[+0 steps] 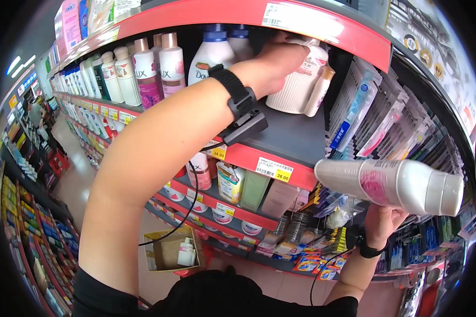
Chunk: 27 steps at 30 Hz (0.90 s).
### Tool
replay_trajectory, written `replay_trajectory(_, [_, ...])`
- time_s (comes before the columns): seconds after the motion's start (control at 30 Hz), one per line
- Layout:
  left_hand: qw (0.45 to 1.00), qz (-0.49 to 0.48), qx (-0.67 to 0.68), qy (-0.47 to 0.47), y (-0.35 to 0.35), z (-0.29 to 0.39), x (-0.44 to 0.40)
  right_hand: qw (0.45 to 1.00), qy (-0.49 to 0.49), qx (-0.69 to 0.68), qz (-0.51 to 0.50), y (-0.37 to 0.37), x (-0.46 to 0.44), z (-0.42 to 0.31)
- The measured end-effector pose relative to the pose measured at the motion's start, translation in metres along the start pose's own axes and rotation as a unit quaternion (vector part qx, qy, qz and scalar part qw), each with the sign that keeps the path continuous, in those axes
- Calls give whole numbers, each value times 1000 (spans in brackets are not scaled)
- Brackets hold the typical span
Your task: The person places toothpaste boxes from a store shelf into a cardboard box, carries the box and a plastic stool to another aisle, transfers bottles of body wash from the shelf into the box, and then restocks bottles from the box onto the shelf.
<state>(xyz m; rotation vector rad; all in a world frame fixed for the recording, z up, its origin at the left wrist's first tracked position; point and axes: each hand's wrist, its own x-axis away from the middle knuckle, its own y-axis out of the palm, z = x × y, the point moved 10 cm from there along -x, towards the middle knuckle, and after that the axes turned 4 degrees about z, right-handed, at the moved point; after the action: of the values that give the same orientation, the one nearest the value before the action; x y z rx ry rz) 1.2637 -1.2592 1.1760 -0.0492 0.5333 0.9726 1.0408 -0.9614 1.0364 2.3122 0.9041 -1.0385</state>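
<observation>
My left hand [280,61] reaches onto the upper shelf, closed around the top of a cream-coloured ribbed bottle [293,87]. Its thumb lies across the front near the neck, while the other fingers are partly hidden behind. A small bottle with a pinkish-gold cap [320,91] stands against the ribbed bottle's right side. At the right, my right hand [383,224] holds a white bottle with a pink label [386,184] from below. That bottle lies nearly sideways in the air, its wide cap pointing right.
White bottles with blue caps [214,53] and Lux bottles [172,66] line the upper shelf [296,134]. Packaged toothbrushes [354,111] hang at the right. Below, an open cardboard box [161,253] contains a small white bottle [186,252]. A black cable [195,195] hangs from my left wrist.
</observation>
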Motion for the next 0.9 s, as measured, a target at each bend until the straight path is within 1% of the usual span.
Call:
replay_trajectory(0.03, [1000,4,1,1,-1,1,2,998,-35,-51,-3,14,-4,-13])
replay_trajectory(0.1, [1000,6,12,23,0,5,5,992,-70,-104,-8,32,-13,-24])
replay_trajectory(0.17, [999,24,-7,23,-2,5,5,997,-78,-26,12,39,-22,-27])
replay_trajectory(0.2, [999,36,-33,4,-4,-2,4,994,-95,-57,-12,55,-23,-38])
replay_trajectory(0.23, [997,48,-58,-15,-7,-6,4,993,-96,29,-70,69,-28,-36])
replay_trajectory(0.3, [996,53,-63,-21,-8,-6,6,988,-41,-82,-127,103,-32,-44])
replay_trajectory(0.37, [996,55,-66,-25,-6,-1,17,985,-20,-77,-151,125,-39,-43])
replay_trajectory(0.43, [997,-7,-72,19,2,24,43,985,-39,-35,-162,136,-47,-35])
replay_trajectory(0.5, [999,2,-52,16,1,34,61,981,-29,-42,-188,150,-51,-35])
replay_trajectory(0.57, [994,70,-58,58,-10,47,74,974,-46,-44,-217,162,-55,-36])
replay_trajectory(0.63, [994,61,-60,66,-7,49,84,966,-34,-38,-254,176,-56,-32])
replay_trajectory(0.7, [995,54,-15,80,-6,53,87,966,-15,-52,-254,188,-60,-29])
replay_trajectory(0.73, [996,47,0,79,-5,53,89,964,-22,-53,-259,194,-63,-29])
replay_trajectory(0.83, [997,48,-15,63,-3,52,102,961,-26,-50,-270,204,-74,-23])
replay_trajectory(0.9, [996,57,-23,67,-4,50,104,960,-22,-45,-275,209,-77,-22])
